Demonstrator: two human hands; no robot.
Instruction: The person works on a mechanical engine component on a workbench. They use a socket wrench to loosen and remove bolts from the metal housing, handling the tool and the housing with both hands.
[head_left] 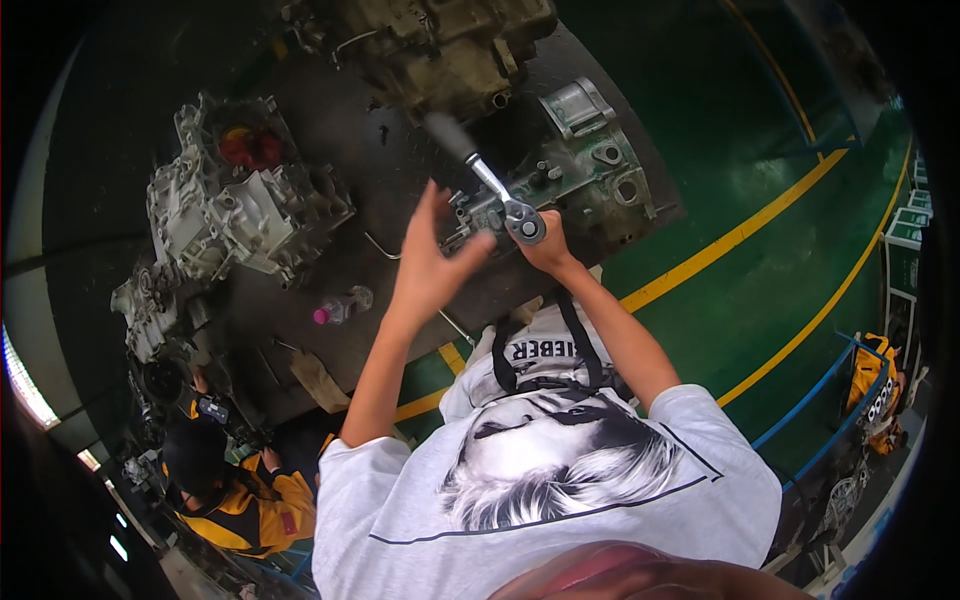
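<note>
A ratchet wrench (492, 182) with a dark handle and a shiny round head points away from me over the workbench. My right hand (546, 252) is closed just under its head, and the fingertips there are partly hidden by it. To the left, my left hand (432, 262) is spread with thumb and fingers apart, holding nothing and slightly blurred. Beneath the wrench lies a greyish-green metal engine casing (590, 165) with round openings. Whether a socket meets a bolt below the ratchet head is hidden.
A silvery gearbox housing (250, 215) with a red rag (250, 148) stands at left, a brownish engine block (445, 50) at the far side. A pink-capped bottle (343, 306) and a thin bent rod (382, 246) lie nearer. A co-worker in yellow and black (245, 500) is at lower left.
</note>
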